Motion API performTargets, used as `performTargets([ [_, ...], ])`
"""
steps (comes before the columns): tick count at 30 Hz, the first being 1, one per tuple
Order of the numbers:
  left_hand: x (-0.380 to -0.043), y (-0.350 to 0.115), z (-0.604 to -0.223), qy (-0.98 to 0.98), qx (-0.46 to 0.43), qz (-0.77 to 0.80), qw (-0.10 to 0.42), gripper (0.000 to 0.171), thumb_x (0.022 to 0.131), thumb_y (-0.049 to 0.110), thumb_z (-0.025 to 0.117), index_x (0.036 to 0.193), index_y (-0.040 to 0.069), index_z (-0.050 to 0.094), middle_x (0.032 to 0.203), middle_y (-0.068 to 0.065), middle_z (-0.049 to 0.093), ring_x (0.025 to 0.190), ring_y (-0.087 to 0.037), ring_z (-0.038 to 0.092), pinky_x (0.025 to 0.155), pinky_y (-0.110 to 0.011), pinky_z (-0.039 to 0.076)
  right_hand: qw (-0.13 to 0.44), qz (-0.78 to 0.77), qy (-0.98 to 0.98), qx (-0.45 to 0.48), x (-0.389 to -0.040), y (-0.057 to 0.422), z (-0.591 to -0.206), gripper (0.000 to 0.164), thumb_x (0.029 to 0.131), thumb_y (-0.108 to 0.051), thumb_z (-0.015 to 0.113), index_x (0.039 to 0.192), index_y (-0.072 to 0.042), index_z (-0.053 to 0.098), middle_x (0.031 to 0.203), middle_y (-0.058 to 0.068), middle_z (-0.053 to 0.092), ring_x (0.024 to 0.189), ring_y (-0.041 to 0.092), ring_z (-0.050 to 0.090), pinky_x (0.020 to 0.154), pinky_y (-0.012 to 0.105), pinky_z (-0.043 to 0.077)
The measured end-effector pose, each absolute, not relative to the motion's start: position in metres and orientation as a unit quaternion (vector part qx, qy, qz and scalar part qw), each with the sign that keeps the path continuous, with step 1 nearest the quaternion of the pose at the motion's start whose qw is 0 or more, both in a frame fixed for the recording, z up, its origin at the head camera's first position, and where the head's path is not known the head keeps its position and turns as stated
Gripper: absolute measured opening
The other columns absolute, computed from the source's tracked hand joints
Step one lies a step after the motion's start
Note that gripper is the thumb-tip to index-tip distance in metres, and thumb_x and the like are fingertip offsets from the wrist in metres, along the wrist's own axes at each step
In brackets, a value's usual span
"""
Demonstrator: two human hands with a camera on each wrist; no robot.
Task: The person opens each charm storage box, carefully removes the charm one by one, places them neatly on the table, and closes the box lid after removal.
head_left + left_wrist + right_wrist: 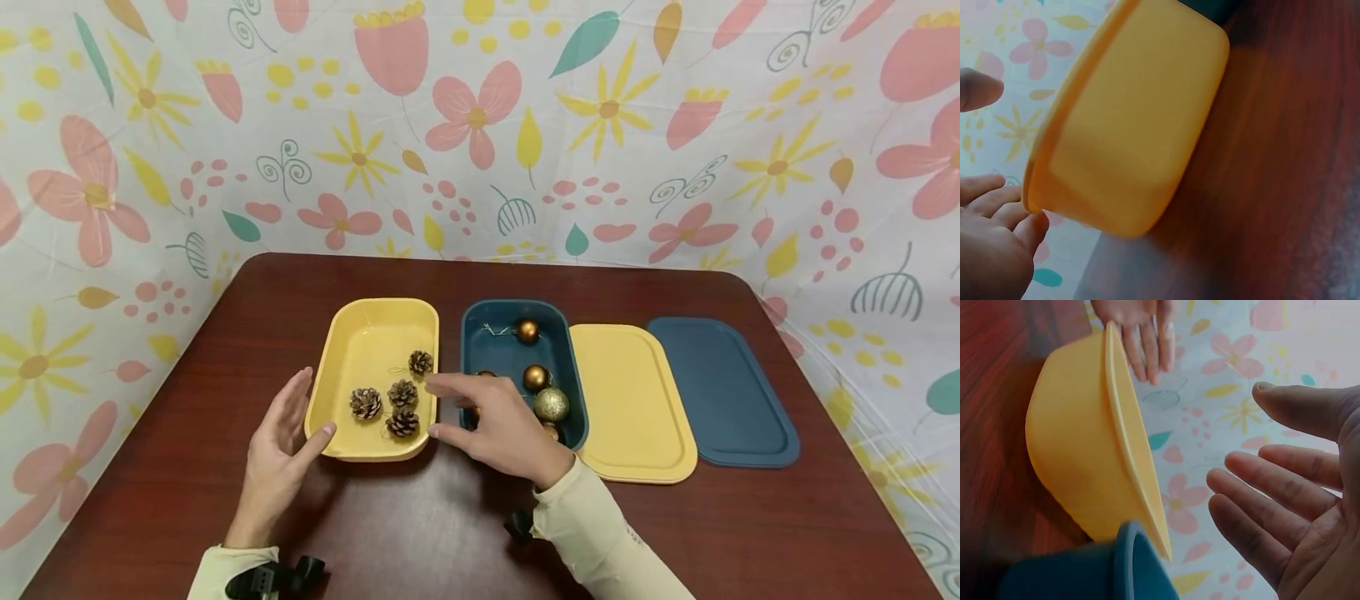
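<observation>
A yellow container (360,333) holds several pine cones (366,403), some with thin string loops. At its left rim is my left hand (273,450), thumb over the near-left edge and fingers straight along the outside wall; the left wrist view shows the fingertips beside the rim. My right hand (498,421) hovers over the left part of a blue container (480,321), its fingertips by the yellow container's right rim. Nothing lies between its relaxed fingers in the right wrist view. Gold ball ornaments (536,377) and a glittery one (551,405) sit in the blue container, partly hidden by that hand.
Right of the containers lie a flat yellow lid (633,400) and a dark blue lid (727,392), the yellow one slightly overlapping the blue. All rest on a dark red-brown table (420,525). A flower-patterned cloth (480,192) hangs behind the table.
</observation>
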State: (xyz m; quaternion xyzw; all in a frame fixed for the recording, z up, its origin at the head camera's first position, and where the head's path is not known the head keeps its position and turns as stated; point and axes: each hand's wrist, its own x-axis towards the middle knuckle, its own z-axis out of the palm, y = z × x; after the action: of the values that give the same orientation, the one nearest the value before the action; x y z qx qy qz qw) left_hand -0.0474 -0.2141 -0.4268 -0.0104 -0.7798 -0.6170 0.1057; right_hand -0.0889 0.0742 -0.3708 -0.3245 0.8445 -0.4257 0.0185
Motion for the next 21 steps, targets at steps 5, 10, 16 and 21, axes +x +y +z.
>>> performTargets([
  [5,-0.046,-0.214,-0.431,-0.795,0.013,-0.6,0.088,0.072,0.094,0.005,0.069,0.157,0.014,0.035,0.164,-0.014,0.033,0.15,-0.005,0.035,0.105,-0.002,0.035,0.009,-0.409,0.846,-0.342,-0.092,0.061,-0.369,0.05,0.089,-0.022,0.077,0.136,-0.015,0.063,0.13,0.005,0.071,0.107,0.015,0.072,0.09,0.036,0.06],
  [10,-0.045,-0.215,-0.434,-0.797,0.024,-0.599,0.069,0.076,0.093,0.008,0.071,0.158,0.012,0.032,0.165,-0.014,0.03,0.152,-0.014,0.032,0.104,-0.001,0.035,-0.038,-0.374,0.859,-0.348,-0.095,0.041,-0.367,0.046,0.088,-0.026,0.079,0.129,-0.01,0.067,0.122,0.005,0.074,0.106,0.014,0.073,0.092,0.034,0.059],
  [16,-0.043,-0.216,-0.436,-0.805,0.031,-0.591,0.044,0.091,0.086,0.008,0.078,0.16,0.022,0.027,0.168,-0.008,0.026,0.153,-0.024,0.029,0.101,0.001,0.034,-0.052,-0.331,0.88,-0.335,-0.101,0.018,-0.36,0.042,0.088,-0.027,0.078,0.125,-0.008,0.069,0.117,0.005,0.076,0.103,0.015,0.074,0.089,0.03,0.059],
  [21,-0.043,-0.217,-0.438,-0.81,0.025,-0.586,0.025,0.105,0.079,0.005,0.084,0.162,0.02,0.022,0.169,-0.007,0.023,0.152,-0.021,0.031,0.1,0.002,0.033,-0.034,-0.307,0.891,-0.333,-0.108,0.005,-0.357,0.041,0.087,-0.028,0.079,0.123,-0.009,0.07,0.114,0.005,0.077,0.099,0.015,0.075,0.086,0.026,0.059],
])
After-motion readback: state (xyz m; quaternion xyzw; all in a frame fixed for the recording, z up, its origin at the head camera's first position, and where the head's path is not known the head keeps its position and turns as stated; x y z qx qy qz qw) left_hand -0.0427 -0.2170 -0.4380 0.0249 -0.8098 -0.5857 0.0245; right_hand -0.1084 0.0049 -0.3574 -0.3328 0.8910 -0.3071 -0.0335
